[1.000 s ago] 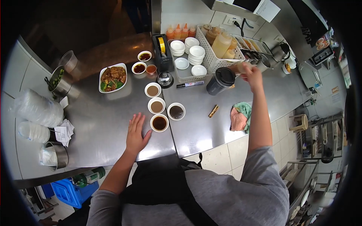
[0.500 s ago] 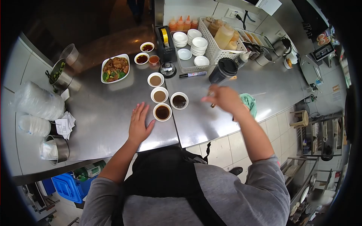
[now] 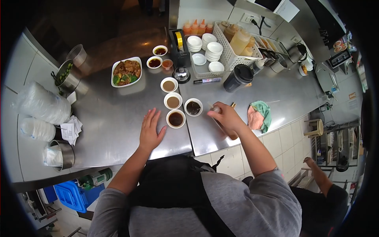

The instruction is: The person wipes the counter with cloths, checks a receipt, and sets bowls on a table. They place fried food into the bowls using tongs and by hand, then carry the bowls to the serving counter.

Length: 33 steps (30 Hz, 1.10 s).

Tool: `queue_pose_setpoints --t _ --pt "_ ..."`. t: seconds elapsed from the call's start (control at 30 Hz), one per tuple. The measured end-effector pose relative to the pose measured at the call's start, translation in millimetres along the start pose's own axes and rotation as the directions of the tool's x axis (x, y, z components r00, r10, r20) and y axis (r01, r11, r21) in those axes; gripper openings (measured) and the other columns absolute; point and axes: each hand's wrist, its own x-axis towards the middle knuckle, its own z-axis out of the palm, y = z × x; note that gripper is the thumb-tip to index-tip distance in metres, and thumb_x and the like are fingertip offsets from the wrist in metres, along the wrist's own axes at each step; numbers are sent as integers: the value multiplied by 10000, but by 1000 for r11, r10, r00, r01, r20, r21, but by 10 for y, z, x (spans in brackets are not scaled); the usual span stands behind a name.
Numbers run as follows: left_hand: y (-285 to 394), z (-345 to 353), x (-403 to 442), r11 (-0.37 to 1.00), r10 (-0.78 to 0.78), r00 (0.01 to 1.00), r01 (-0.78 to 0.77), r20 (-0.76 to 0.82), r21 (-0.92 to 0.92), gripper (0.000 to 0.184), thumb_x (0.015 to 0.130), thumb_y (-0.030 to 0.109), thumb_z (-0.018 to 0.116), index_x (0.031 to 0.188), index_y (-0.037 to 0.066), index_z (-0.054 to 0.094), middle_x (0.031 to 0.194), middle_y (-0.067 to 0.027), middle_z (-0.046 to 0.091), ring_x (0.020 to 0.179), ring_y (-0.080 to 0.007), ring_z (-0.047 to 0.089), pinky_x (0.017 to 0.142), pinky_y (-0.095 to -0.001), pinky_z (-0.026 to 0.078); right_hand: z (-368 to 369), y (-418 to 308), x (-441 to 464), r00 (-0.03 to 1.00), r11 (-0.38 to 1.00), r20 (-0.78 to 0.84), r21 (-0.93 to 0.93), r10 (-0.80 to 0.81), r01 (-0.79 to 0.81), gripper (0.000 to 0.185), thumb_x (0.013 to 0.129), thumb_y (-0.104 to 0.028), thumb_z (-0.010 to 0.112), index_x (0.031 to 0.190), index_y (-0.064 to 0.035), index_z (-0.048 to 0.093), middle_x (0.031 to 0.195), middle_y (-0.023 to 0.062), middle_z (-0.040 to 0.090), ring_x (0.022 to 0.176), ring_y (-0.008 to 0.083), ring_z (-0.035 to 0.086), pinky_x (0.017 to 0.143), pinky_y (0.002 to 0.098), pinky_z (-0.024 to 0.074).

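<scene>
My left hand point(image 3: 152, 130) lies flat on the steel counter with fingers spread, beside a small white bowl of dark brown sauce point(image 3: 175, 119). Behind that bowl stand two bowls of lighter brown sauce point(image 3: 173, 102). Another white bowl with dark liquid point(image 3: 193, 107) sits just right of them. My right hand point(image 3: 227, 118) is closed around the upper part of a slim bottle point(image 3: 232, 136) with brownish contents. The bottle is tilted and blurred, its light top near the dark bowl. A green and pink cloth point(image 3: 259, 116) lies right of this hand.
A white dish of meat and broccoli point(image 3: 126, 72) stands at the back left. Behind the bowls are a call bell point(image 3: 181, 74), a marker point(image 3: 207, 80) and a dark lidded tumbler point(image 3: 238, 78). A co-worker's arm point(image 3: 320, 177) shows at lower right.
The view has shifted slightly, so the counter items appear farther right. My right hand has moved nearer the front edge, with the bottle now visible. A co-worker has appeared at lower right.
</scene>
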Motion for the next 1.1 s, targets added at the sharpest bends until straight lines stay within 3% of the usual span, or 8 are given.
queue_pose_setpoints --t 0.13,0.3,0.57,0.73,0.83,0.9,0.93,1.1 --pt "3 5 -7 1000 -8 1000 8 8 3 665 850 247 712 1428 51 446 1505 -186 395 1396 -397 371 1159 -518 288 -277 237 -201 902 512 -381 826 201 235 299 994 -316 596 1129 -49 577 948 69 647 877 169 626 813 316 504" --pt "48 2 18 1000 -3 1000 3 17 26 666 848 251 715 1424 49 448 1507 -187 391 1392 -401 375 1158 -516 292 -932 793 150 457 669 -850 502 263 548 257 1019 -223 572 1218 -69 523 1051 51 631 1012 138 567 917 289 444" --pt "91 -36 19 998 -27 999 25 38 66 686 836 216 716 1432 39 426 1498 -200 393 1389 -400 376 1167 -499 286 -1189 1498 1146 757 671 -599 676 262 303 301 999 -217 613 1244 -48 568 1028 14 637 972 100 566 867 258 454" --pt "69 -33 -9 999 -22 1000 22 -10 42 673 837 283 721 1416 61 459 1485 -189 411 1373 -394 401 1146 -520 313 -1265 1413 886 645 580 -699 676 308 456 460 1038 -325 518 1383 -20 515 1259 61 608 1113 144 554 956 260 419" --pt "58 -38 -25 999 -18 999 19 -27 39 675 834 296 721 1413 61 464 1480 -193 414 1374 -394 399 1144 -518 316 -894 1599 118 614 929 -766 343 192 138 480 1032 -322 510 1394 -7 495 1428 182 514 1333 292 478 1105 324 355" --pt "85 -73 -33 999 -14 1000 15 -14 37 675 836 303 717 1413 61 464 1477 -201 415 1374 -398 396 1141 -518 317 -349 1354 -424 572 799 -667 59 477 -598 508 965 -314 565 1403 -66 495 1469 188 462 1405 360 373 1135 568 277" --pt "99 -92 -28 999 -8 1000 8 -2 31 675 838 306 715 1414 61 463 1475 -206 414 1375 -401 394 1140 -518 317 221 1726 -539 627 756 -706 -202 328 -622 523 953 -299 565 1432 -109 474 1517 162 412 1446 362 304 1124 638 234" --pt "115 -111 -50 998 58 998 -57 34 -17 668 846 338 701 1406 60 466 1472 -208 416 1356 -414 407 1141 -519 311 437 1787 -787 650 954 -733 -4 202 -301 381 930 -247 597 1291 -128 619 1380 136 577 1341 316 479 1131 600 241"
